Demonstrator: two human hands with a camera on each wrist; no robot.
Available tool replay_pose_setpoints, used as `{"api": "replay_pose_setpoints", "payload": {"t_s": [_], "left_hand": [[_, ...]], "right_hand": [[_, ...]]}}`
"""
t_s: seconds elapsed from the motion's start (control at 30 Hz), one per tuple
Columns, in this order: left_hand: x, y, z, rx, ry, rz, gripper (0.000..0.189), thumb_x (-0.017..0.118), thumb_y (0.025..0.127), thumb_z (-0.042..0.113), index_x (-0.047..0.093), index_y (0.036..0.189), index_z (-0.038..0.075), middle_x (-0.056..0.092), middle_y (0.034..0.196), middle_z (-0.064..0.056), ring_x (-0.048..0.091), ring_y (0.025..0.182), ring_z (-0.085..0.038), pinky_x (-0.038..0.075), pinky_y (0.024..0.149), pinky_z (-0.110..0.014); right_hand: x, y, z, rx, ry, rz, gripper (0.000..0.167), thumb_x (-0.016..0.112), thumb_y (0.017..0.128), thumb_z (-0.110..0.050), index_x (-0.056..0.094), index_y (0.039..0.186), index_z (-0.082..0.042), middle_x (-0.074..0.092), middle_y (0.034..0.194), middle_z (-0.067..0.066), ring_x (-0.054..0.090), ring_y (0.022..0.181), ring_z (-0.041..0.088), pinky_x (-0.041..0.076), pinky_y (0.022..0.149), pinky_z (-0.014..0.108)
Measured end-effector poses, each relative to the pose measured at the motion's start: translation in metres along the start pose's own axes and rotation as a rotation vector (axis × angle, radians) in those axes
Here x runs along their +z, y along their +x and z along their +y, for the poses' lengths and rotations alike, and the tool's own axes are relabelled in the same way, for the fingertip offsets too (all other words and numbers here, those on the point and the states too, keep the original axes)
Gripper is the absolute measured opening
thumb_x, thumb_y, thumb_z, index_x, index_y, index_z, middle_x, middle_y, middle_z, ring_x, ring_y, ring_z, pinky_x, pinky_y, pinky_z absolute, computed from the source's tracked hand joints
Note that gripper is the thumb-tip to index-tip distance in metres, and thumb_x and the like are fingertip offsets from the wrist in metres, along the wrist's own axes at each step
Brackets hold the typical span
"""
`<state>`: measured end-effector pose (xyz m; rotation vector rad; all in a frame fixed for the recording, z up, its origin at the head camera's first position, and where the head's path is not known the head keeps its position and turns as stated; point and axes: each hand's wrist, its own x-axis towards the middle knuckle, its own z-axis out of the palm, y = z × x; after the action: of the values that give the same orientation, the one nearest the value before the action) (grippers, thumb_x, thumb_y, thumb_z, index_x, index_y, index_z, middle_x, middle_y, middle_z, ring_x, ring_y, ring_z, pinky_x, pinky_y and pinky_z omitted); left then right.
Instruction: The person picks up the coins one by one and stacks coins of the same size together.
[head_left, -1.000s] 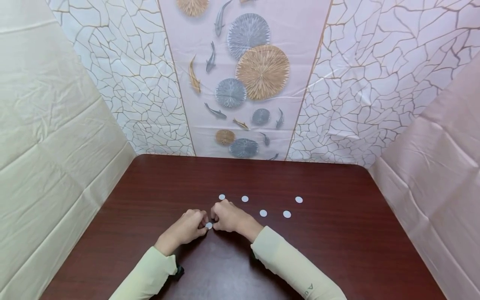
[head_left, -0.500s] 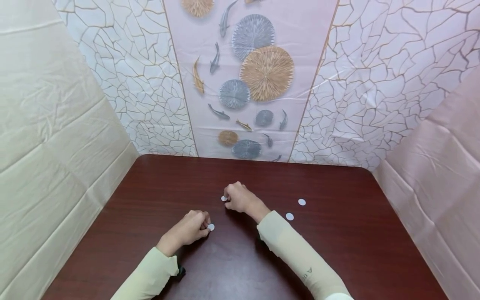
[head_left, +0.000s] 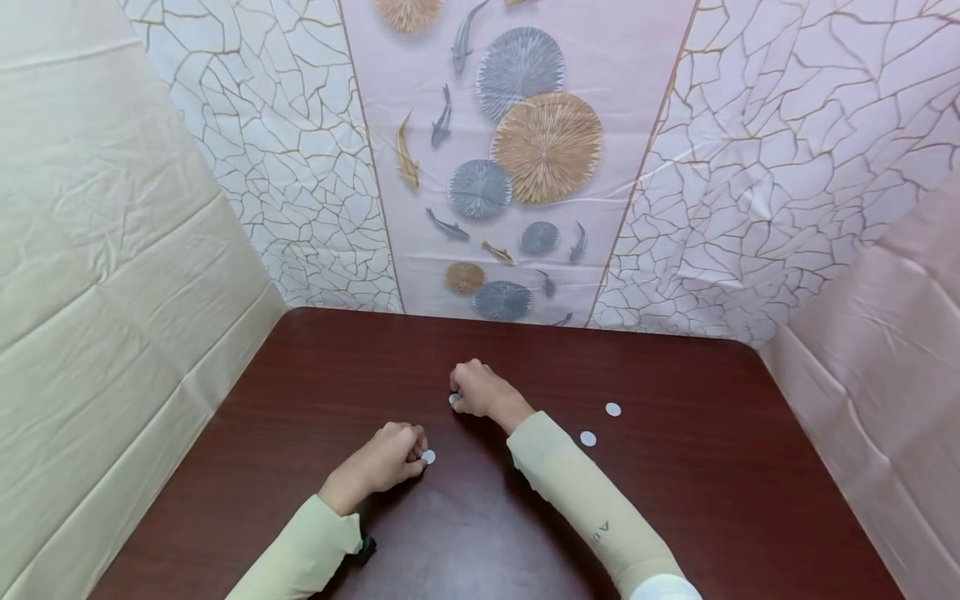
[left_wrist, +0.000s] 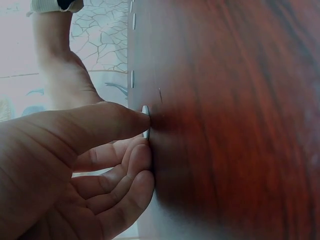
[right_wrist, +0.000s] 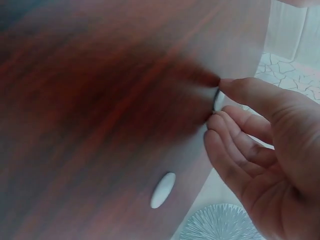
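My left hand (head_left: 384, 460) pinches a small flat white disc (head_left: 429, 457) between thumb and fingers, right at the dark red-brown tabletop (head_left: 465, 533). In the left wrist view the thumb overlaps that disc (left_wrist: 145, 109), which appears nearly edge-on. Farther back, a second white disc (head_left: 453, 399) is between the thumb and fingertips of my right hand (head_left: 483, 392). The right wrist view shows this disc (right_wrist: 218, 101) as a thin edge, partly covered by the fingers. Another disc (right_wrist: 163, 190) lies flat near that hand.
Two more white discs, one nearer (head_left: 588, 438) and one farther back (head_left: 613, 409), lie right of my right forearm. A patterned cloth (head_left: 540, 250) hangs behind the table's far edge. Pale cloth walls (head_left: 135, 333) stand at both sides.
My right hand has left the disc at my left hand and moved away from me to a disc farther back. It now covers discs seen earlier. My left hand keeps its place.
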<state>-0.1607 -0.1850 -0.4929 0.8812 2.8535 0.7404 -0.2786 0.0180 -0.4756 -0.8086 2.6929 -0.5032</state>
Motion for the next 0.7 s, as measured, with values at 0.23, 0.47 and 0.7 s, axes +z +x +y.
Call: {"api": "replay_pose_setpoints", "payload": {"t_s": [0.23,0.47,0.7], "left_hand": [[0.000,0.000,0.002,-0.007,-0.005,-0.004,0.012,0.077,0.088,0.001,0.066,0.090,0.005,0.069,0.083,-0.004,0.067,0.076,-0.011,0.053,0.067,-0.020],[-0.001,0.001,0.002,-0.009,-0.010,0.004,0.013,0.078,0.086,0.001,0.066,0.088,0.006,0.069,0.081,-0.003,0.067,0.075,-0.010,0.053,0.067,-0.019],[-0.001,0.002,-0.001,-0.019,-0.015,-0.005,0.013,0.077,0.087,0.001,0.066,0.087,0.007,0.068,0.081,-0.002,0.064,0.074,-0.007,0.052,0.066,-0.019]], "right_hand": [[-0.007,0.005,-0.008,0.003,-0.094,-0.036,0.009,0.076,0.097,-0.015,0.073,0.090,-0.010,0.068,0.093,0.004,0.062,0.079,0.017,0.054,0.073,0.032],[-0.011,0.010,-0.013,0.028,-0.153,-0.076,0.018,0.076,0.098,-0.019,0.063,0.086,-0.014,0.061,0.090,0.003,0.059,0.076,0.017,0.052,0.067,0.030],[-0.008,0.015,-0.014,0.041,-0.174,-0.068,0.023,0.082,0.091,-0.023,0.062,0.093,-0.012,0.064,0.094,0.007,0.064,0.082,0.021,0.053,0.071,0.032]]}}
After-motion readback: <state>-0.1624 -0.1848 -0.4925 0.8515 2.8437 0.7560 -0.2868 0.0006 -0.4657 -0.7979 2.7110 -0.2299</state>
